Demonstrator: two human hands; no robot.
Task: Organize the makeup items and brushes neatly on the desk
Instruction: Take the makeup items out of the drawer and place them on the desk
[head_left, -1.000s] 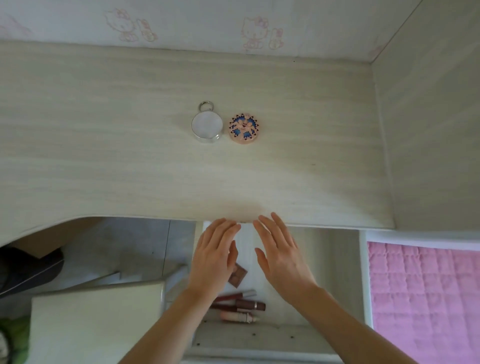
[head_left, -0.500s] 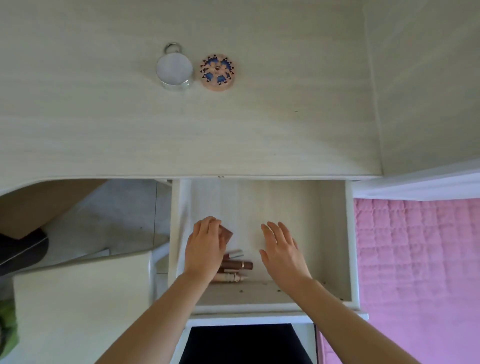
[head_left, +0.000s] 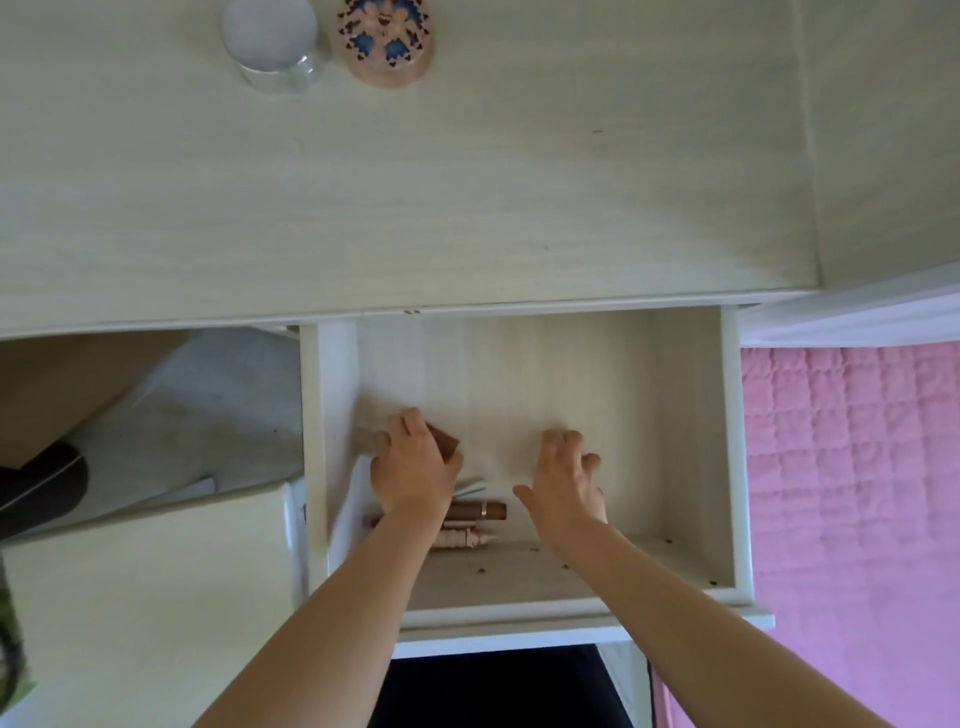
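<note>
The white drawer (head_left: 730, 441) under the desk (head_left: 467, 208) stands pulled out. My left hand (head_left: 415, 473) is inside it at the left, fingers and thumb curled round a small brown compact (head_left: 445, 441). Just behind that hand lie a brown lipstick tube (head_left: 483, 511), a pale beige tube (head_left: 462, 540) and a light grey stick (head_left: 472, 487), partly hidden by my wrist. My right hand (head_left: 566, 483) hovers in the middle of the drawer with loosely bent fingers, holding nothing. On the desk's far edge sit a round white jar (head_left: 270, 36) and a pink patterned round case (head_left: 387, 39).
A side panel (head_left: 883, 130) bounds the desk on the right. A pink quilted bed (head_left: 852, 493) lies right of the drawer. A white surface (head_left: 145, 597) and a dark object (head_left: 41, 488) are at lower left. The drawer's right half holds nothing.
The view has dropped toward the drawer. Both hands went from the desk edge down into the drawer; my left hand's fingers have closed round the brown compact.
</note>
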